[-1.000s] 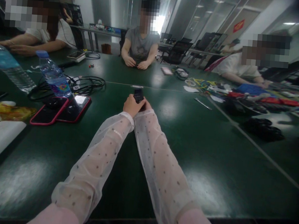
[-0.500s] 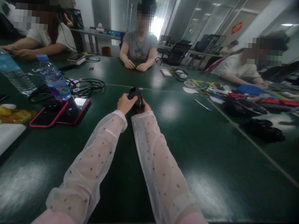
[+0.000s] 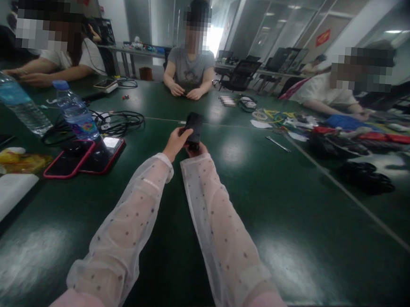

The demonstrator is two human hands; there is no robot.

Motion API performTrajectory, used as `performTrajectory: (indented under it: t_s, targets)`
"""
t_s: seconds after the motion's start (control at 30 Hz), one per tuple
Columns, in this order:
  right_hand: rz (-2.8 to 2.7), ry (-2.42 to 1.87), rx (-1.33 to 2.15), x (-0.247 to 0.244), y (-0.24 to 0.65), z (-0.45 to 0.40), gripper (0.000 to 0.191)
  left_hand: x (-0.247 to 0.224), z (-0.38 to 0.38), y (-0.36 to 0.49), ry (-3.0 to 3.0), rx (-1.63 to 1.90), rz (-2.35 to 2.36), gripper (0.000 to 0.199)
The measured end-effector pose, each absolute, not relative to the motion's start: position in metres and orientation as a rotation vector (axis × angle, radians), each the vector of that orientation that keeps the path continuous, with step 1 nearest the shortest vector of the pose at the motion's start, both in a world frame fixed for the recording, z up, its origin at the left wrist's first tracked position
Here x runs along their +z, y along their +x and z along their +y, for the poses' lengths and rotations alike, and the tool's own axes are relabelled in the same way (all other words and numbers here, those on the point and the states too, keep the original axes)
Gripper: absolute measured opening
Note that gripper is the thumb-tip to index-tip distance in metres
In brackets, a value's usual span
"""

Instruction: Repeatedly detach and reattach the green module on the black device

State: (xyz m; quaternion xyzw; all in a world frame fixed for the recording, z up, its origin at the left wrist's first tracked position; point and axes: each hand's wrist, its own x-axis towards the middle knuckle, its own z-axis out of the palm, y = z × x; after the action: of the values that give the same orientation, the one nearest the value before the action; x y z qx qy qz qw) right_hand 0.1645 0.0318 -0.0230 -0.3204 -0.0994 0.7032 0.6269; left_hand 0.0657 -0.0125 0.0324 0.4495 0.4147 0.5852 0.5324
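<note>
A small black boxy device (image 3: 194,128) is held up over the green table (image 3: 258,200), in front of me. My left hand (image 3: 176,142) grips its left side, with the thumb lying across the near face. My right hand (image 3: 196,149) is wrapped round its lower end from below and the right; most of those fingers are hidden behind the device. Sheer white dotted sleeves cover both my forearms.
Left: two water bottles (image 3: 76,110), black cables (image 3: 126,119), two red-edged phones (image 3: 101,157), a yellow packet (image 3: 23,162) and a white power bank (image 3: 2,204). Right: a wrench (image 3: 278,144), coloured cables (image 3: 275,116) and black items (image 3: 366,176). Three people sit around the table.
The black device has turned in my hands, so that a longer, plain dark face now shows and it stands taller. My left hand has shifted slightly right.
</note>
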Motion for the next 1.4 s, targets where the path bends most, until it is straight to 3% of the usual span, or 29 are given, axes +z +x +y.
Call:
performTrajectory:
  t_s: [0.13, 0.3, 0.43, 0.73, 1.17, 1.4]
  targets:
    - [-0.157, -0.722, 1.637, -0.018, 0.168, 0.030, 0.025, 0.037, -0.017, 0.048, 0.755, 1.380, 0.793, 0.027]
    - [-0.227, -0.652, 1.724, -0.014, 0.170, 0.026, 0.032, 0.013, -0.011, 0.027, 0.518, 1.266, 0.788, 0.069]
    - [-0.230, -0.629, 1.709, -0.013, 0.169, 0.024, 0.035, -0.003, -0.003, 0.023, 0.455, 1.228, 0.762, 0.083]
    - [-0.220, -0.629, 1.724, -0.017, 0.170, 0.029, 0.032, -0.003, -0.002, 0.027, 0.485, 1.240, 0.780, 0.088]
    - [-0.270, -0.617, 1.708, -0.015, 0.170, 0.025, 0.034, -0.002, -0.003, 0.020, 0.399, 1.274, 0.637, 0.076]
    - [-0.257, -0.607, 1.736, -0.018, 0.172, 0.028, 0.037, -0.003, -0.002, 0.020, 0.403, 1.293, 0.709, 0.079]
